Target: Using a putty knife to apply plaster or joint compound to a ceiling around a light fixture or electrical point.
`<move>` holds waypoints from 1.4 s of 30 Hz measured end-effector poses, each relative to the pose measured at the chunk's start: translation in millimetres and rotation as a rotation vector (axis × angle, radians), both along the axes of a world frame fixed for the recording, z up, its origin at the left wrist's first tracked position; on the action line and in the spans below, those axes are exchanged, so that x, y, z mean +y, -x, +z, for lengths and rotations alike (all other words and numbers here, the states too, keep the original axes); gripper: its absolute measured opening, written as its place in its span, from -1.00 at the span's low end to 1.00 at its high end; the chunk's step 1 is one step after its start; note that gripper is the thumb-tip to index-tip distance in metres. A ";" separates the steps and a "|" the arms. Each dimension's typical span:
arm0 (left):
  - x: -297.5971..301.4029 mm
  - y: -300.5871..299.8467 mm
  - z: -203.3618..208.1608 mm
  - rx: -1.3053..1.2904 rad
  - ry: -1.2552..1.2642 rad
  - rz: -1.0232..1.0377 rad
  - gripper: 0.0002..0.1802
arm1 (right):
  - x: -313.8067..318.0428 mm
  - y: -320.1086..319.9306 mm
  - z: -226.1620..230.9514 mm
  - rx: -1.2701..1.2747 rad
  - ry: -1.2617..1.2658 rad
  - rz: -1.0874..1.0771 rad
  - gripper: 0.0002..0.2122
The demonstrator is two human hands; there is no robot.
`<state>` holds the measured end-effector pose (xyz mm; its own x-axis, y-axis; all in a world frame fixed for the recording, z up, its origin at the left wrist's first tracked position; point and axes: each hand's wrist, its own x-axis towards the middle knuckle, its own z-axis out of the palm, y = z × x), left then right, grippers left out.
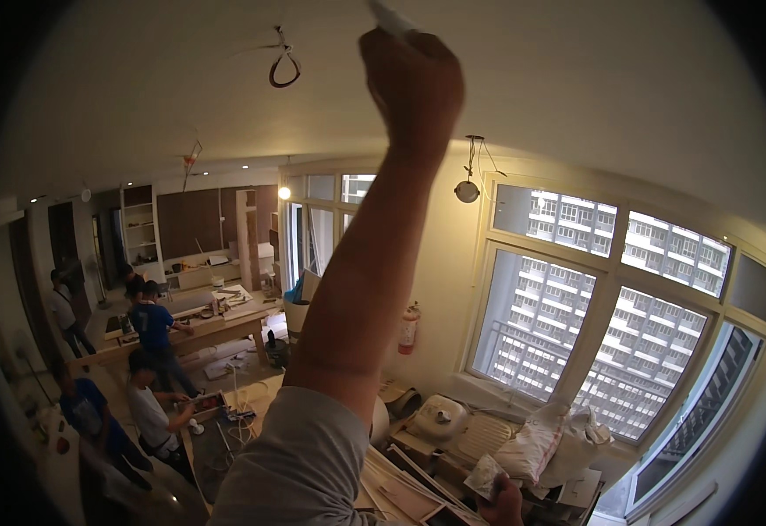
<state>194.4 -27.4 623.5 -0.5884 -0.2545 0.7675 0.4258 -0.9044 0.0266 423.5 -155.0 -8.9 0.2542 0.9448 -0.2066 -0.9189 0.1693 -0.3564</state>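
My left hand (pixel 414 83) is raised high toward the white ceiling (pixel 549 70), its forearm crossing the middle of the view below a grey sleeve. That fist is closed round a slim white object (pixel 390 17); the upper frame edge cuts it off, so its kind does not show. Low at the right, my right hand (pixel 502 504) grips a small whitish plastic packet (pixel 485 476), with the wrist out of view. Beside this packet lie a white woven sack (pixel 532 447) and a metal sink (pixel 440 416).
Wires (pixel 285 70) dangle from the ceiling left of my fist; a hanging lamp (pixel 466 190) is to its right. Large windows (pixel 532 316) fill the right wall. A fire extinguisher (pixel 409 329) hangs by them. Several people stand around workbenches (pixel 186 342) at the left.
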 end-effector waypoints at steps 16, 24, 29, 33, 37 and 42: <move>-74.2 -36.6 59.4 0.020 -0.031 -0.294 -0.64 | -30.7 -2.7 21.9 -0.090 0.063 -0.111 -0.74; -92.9 -60.9 17.4 0.255 0.036 -0.521 -0.58 | -48.7 -22.4 7.0 -0.092 0.111 -0.164 -0.70; 5.0 -5.9 28.8 -0.211 -0.179 -0.080 -0.76 | -55.0 -18.2 10.2 -0.106 0.083 -0.160 -0.71; 18.8 34.2 46.7 -0.092 0.005 -0.019 -0.77 | -61.2 -26.2 -8.8 -0.358 -0.026 -0.184 -0.72; -59.5 10.0 36.2 -0.031 -0.043 -0.325 -0.69 | -59.4 -13.6 25.6 -0.092 0.109 -0.174 -0.75; -104.2 -20.7 40.9 0.185 -0.120 -0.267 -0.64 | -61.4 -8.4 2.2 -0.427 -0.075 -0.180 -0.72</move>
